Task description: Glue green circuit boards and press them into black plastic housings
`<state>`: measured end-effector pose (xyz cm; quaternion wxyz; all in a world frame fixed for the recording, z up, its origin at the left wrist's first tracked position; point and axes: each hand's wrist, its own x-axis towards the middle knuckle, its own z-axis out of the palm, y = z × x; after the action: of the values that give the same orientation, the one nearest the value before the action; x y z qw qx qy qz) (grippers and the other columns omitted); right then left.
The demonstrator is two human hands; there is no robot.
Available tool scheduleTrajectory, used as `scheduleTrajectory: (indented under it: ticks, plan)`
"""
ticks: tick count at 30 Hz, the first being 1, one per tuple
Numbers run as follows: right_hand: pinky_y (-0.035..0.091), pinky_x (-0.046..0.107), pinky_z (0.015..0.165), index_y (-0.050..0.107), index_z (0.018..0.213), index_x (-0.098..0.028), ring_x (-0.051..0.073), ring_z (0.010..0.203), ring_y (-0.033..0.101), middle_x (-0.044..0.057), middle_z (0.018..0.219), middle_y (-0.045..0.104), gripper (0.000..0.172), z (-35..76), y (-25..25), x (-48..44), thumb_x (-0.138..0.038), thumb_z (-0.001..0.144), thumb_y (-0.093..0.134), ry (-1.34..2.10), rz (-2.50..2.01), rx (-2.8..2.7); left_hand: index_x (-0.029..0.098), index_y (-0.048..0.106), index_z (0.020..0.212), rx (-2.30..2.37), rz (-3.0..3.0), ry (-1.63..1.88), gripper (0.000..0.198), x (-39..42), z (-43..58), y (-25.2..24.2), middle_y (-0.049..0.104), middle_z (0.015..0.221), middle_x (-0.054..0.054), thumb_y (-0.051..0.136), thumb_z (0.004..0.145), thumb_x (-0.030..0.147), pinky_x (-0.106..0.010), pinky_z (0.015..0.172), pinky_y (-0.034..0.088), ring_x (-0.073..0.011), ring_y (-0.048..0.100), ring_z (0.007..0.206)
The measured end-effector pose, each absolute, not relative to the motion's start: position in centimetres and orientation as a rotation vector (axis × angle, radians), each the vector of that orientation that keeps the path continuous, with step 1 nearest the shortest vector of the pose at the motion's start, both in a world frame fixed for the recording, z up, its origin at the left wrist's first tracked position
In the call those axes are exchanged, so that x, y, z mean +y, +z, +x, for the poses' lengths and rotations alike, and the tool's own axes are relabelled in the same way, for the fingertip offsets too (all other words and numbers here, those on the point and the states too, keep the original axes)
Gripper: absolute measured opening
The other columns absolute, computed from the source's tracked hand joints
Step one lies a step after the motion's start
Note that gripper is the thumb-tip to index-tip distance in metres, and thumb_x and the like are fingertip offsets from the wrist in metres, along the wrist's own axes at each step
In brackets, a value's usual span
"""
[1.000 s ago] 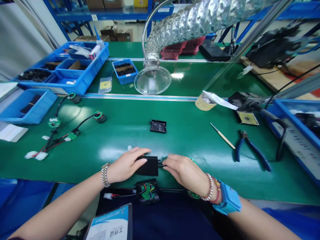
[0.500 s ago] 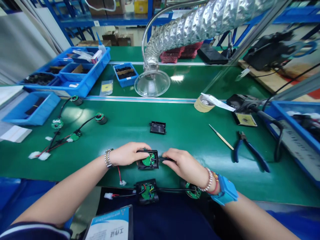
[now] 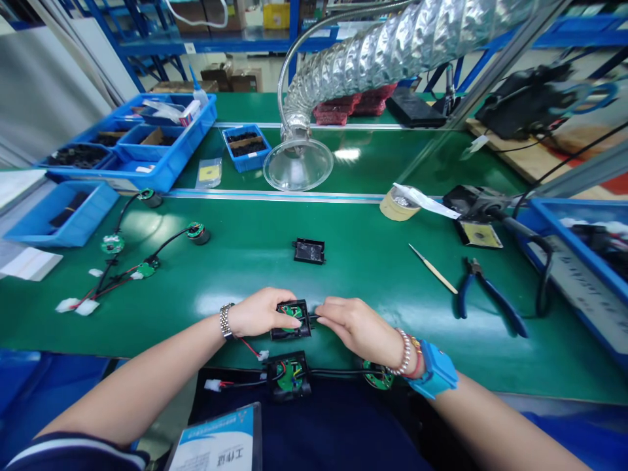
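My left hand [image 3: 262, 314] grips a small black plastic case [image 3: 293, 332] from its left side, thumb over the green circuit board [image 3: 291, 313] inside. The fingers of my right hand [image 3: 356, 325] pinch a black cable [image 3: 313, 316] where it leaves the case's right side. A red wire with a white connector [image 3: 263, 355] hangs below my left wrist. Closer to my body lies a second black case [image 3: 289, 376] with a green board, its cable running right to a round green board [image 3: 377, 375]. Beyond my hands rests a black case cover [image 3: 309, 250].
Wired round boards [image 3: 147, 267] lie at left near blue bins [image 3: 63, 212]. A fume extraction hood [image 3: 298, 163] hangs over the bench. On the right are a pointed tool with a pale handle [image 3: 434, 269], blue-handled cutters [image 3: 490, 294], and a tape roll [image 3: 398, 205].
The held case has shifted slightly toward my body and tilted. My left hand moved a little right, its thumb now lower on the board. The dangling white connector swung right.
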<state>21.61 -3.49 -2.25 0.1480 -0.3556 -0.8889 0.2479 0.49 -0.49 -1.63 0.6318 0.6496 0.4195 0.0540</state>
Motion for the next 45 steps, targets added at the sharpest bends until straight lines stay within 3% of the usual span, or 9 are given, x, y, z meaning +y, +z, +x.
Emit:
scheduleTrajectory:
  ticks: [15, 20, 23, 27, 30, 35, 39, 42, 45]
  plan:
    - [0.041, 0.026, 0.062, 0.06, 0.085, -0.015, 0.014, 0.067, 0.053, 0.005, 0.075, 0.059, 0.02, 22.1, -1.5, -3.6, -0.018, 0.089, 0.04, 0.731, -1.035, -2.696, 0.014, 0.053, 0.08, 0.907, 1.658, 0.039, 0.018, -0.6, 1.0, -1.9, 0.05, 0.071, 0.002, 0.058, 0.07, 0.029, -0.023, 0.062, 0.037, -0.0123, 0.046, 0.065]
    - [0.042, 0.037, 0.08, 0.059, 0.101, -0.017, 0.021, 0.092, 0.052, 0.01, 0.099, 0.058, 0.021, 25.4, 0.1, -3.4, -0.027, 0.084, 0.051, 0.725, -1.173, -2.654, 0.018, 0.049, 0.098, 0.762, 1.894, 0.052, 0.027, -0.7, 0.5, -1.4, 0.056, 0.082, 0.0, 0.056, 0.076, 0.033, -0.024, 0.065, 0.039, -0.0138, 0.05, 0.071]
    - [0.044, 0.036, 0.08, 0.061, 0.094, -0.017, 0.02, 0.088, 0.053, 0.01, 0.094, 0.059, 0.024, 27.0, 0.3, -3.7, -0.031, 0.088, 0.043, 0.859, -1.234, -2.596, 0.019, 0.052, 0.101, 0.743, 1.95, 0.096, 0.021, -1.1, -0.3, -1.4, 0.059, 0.086, -0.001, 0.045, 0.085, 0.031, -0.025, 0.068, 0.041, -0.0134, 0.053, 0.072]
    - [0.045, 0.035, 0.082, 0.063, 0.09, -0.018, 0.018, 0.086, 0.055, 0.008, 0.09, 0.06, 0.03, 27.6, 0.6, -4.0, -0.037, 0.089, 0.04, 1.098, -1.111, -2.605, 0.021, 0.055, 0.109, 0.744, 2.135, 0.022, 0.029, -2.1, -0.7, -1.6, 0.061, 0.086, -0.003, 0.041, 0.087, 0.035, -0.026, 0.069, 0.043, -0.0161, 0.057, 0.074]
    - [0.046, 0.035, 0.085, 0.06, 0.104, -0.019, 0.02, 0.096, 0.055, 0.009, 0.103, 0.059, 0.031, 27.2, 0.5, -2.5, -0.039, 0.088, 0.042, 1.099, -1.07, -2.607, 0.019, 0.055, 0.113, 0.863, 2.343, 0.015, 0.038, -2.8, -0.4, -1.4, 0.059, 0.087, -0.007, 0.045, 0.084, 0.042, -0.03, 0.073, 0.044, -0.0209, 0.056, 0.081]
    - [0.036, 0.046, 0.097, 0.043, 0.125, -0.018, 0.027, 0.119, 0.039, 0.013, 0.132, 0.038, 0.045, 24.0, -2.5, 3.6, -0.033, 0.083, 0.047, 0.54, -1.182, -2.493, 0.02, 0.05, 0.118, 1.093, 2.478, 0.193, 0.04, -0.3, -1.6, -0.9, 0.055, 0.105, -0.008, 0.047, 0.085, 0.041, -0.032, 0.085, 0.042, -0.0203, 0.052, 0.096]
    - [0.037, 0.047, 0.097, 0.044, 0.123, -0.016, 0.026, 0.117, 0.041, 0.014, 0.126, 0.045, 0.044, 21.4, -4.5, 6.3, -0.02, 0.079, 0.049, 0.505, -1.108, -2.526, 0.013, 0.045, 0.121, 1.856, 2.531, 0.284, 0.046, 4.1, -7.3, -0.4, 0.047, 0.12, -0.016, 0.054, 0.08, 0.032, -0.043, 0.093, 0.036, -0.0291, 0.042, 0.113]
    - [0.038, 0.046, 0.097, 0.044, 0.122, -0.017, 0.024, 0.114, 0.044, 0.013, 0.122, 0.049, 0.046, 21.7, -4.2, 4.8, -0.014, 0.076, 0.05, 0.636, -1.006, -2.577, 0.009, 0.037, 0.126, 2.182, 2.326, 0.223, 0.058, 6.5, -12.2, -0.2, 0.043, 0.125, -0.02, 0.057, 0.078, 0.034, -0.04, 0.094, 0.036, -0.0304, 0.04, 0.116]
    - [0.038, 0.043, 0.098, 0.043, 0.123, -0.017, 0.023, 0.115, 0.043, 0.012, 0.123, 0.048, 0.049, 23.0, -3.0, 2.1, -0.016, 0.075, 0.053, 0.776, -0.973, -2.624, 0.01, 0.04, 0.122, 2.209, 2.159, 0.126, 0.052, 7.8, -14.5, -0.4, 0.051, 0.118, -0.018, 0.053, 0.08, 0.037, -0.037, 0.089, 0.04, -0.0289, 0.049, 0.108]
